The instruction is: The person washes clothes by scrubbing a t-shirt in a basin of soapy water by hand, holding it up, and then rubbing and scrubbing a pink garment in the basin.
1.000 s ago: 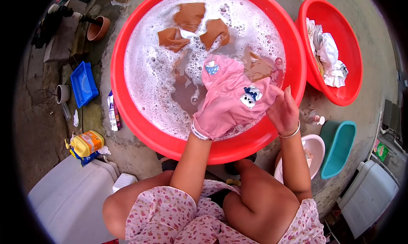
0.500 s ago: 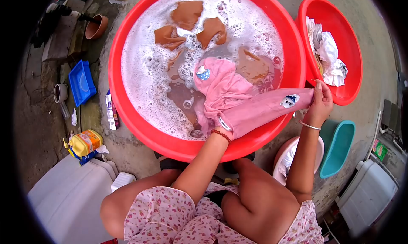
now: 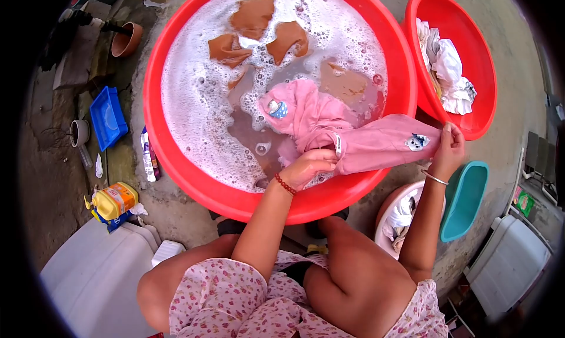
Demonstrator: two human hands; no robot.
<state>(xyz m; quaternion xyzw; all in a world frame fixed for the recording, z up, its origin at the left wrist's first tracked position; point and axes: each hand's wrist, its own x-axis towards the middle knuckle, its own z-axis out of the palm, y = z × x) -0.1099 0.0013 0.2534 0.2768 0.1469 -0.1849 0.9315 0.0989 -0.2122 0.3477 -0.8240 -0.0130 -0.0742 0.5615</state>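
Note:
A pink garment (image 3: 376,147) with white bear prints stretches from the soapy water across the right rim of a big red tub (image 3: 159,155). My left hand (image 3: 309,166), with a red bead bracelet at the wrist, is closed on its fabric beside a small white label. Its far end is pinched in my right hand (image 3: 448,148), which is outside the rim and wears a silver bangle at the wrist. The rest of the garment lies bunched in the water. Brown cloth (image 3: 253,19) pokes up through the foam at the back.
To the right, a red basin (image 3: 485,61) holds white clothes (image 3: 452,73). A pink basin (image 3: 385,211) with clothes and a teal tub (image 3: 466,202) stand near my right arm. On the left are a yellow bottle (image 3: 115,201), a blue tray (image 3: 109,119) and a purple-white packet (image 3: 149,155).
My left hand has come out from inside the pink garment and now grips it near the label. The right hand still holds the far end, and the view has shifted slightly.

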